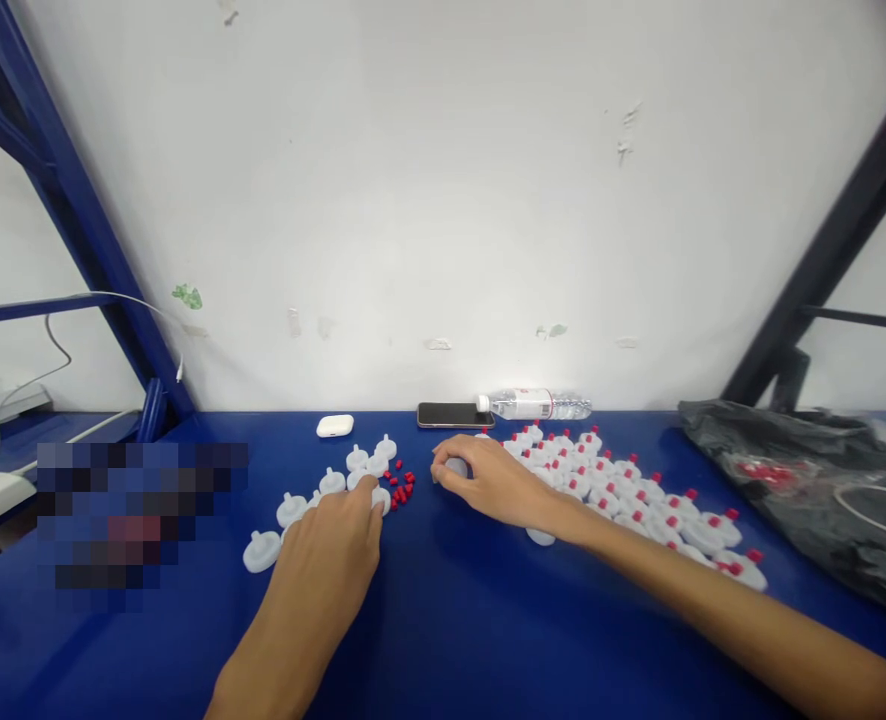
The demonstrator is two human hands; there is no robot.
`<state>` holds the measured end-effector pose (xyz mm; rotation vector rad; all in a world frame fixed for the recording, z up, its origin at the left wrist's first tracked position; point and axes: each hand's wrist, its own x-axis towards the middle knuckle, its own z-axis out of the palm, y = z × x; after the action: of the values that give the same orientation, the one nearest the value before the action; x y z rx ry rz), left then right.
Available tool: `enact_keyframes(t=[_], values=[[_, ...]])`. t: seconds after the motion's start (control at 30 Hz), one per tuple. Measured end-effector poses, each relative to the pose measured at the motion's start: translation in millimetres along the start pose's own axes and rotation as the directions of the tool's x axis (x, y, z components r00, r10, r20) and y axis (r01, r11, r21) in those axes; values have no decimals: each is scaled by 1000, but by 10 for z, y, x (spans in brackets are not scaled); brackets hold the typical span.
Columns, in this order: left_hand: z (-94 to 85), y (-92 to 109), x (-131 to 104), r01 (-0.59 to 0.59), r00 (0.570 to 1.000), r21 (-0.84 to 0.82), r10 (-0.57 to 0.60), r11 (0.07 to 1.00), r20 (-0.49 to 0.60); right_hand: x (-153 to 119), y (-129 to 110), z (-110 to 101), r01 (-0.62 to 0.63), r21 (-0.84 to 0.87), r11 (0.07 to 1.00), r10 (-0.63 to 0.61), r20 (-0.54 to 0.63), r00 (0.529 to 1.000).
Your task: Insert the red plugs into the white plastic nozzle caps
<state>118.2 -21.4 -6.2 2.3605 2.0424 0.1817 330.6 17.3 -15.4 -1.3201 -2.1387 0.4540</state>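
White plastic spouted caps, round with a narrow nozzle on top, stand in a group on the left of the blue table. My left hand reaches over the near side of this group, its thumb and bent fingers closed at a white spouted cap; the fingertips are partly hidden. Small red tips lie loose just right of it. My right hand is curled, thumb and forefinger around a pale round cap that shows only in part. Beyond this hand spread many white caps with red tips on their nozzles.
Along the wall lie a white earbud case, a dark phone and a clear water bottle on its side. A black plastic bag with red pieces lies at right. Blue frame posts rise at left; a blurred patch covers the table there.
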Motion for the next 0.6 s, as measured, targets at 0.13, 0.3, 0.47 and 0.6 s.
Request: enact_keyframes(t=[0.13,0.3,0.47,0.6], values=[[-78,-6,-14,-31,999,-40,32,999,12,26,124,32,25,-146,989,-27,-17,999],[-48,-22,-38,-35,999,-41,36,999,29,13,148,103,89,-339,937,-116,-61,991],[26,-9,-51,-77,993,-19,79,997,92,4,27,201,351,-399,847,-320,144,936],[38,17,-44,-87,988,-27,90,996,126,12,31,232,407,-408,817,-352,205,913]])
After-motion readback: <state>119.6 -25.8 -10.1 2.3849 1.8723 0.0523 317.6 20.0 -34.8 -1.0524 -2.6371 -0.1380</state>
